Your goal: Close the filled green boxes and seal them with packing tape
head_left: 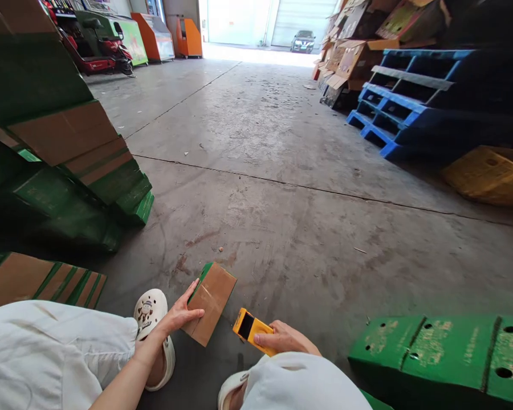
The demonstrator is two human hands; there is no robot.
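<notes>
My left hand (183,310) grips a small cardboard box (211,302) by its left edge, thumb on the brown face. The box has a green side and hangs tilted above the floor between my feet. To the right, my right hand (284,337) is wrapped round a yellow handheld device (253,330) with a dark, screen-like panel near its front end. That end points toward the box, with a small gap between the two. Which exact kind of device it is I cannot make out.
Green and brown cartons (68,142) stack up on my left; green cartons (436,353) lie at right. Blue pallets (393,108) and piled open cardboard boxes (350,60) stand farther right. A red scooter (100,54) and a distant car (302,41) are beyond the concrete floor (282,228).
</notes>
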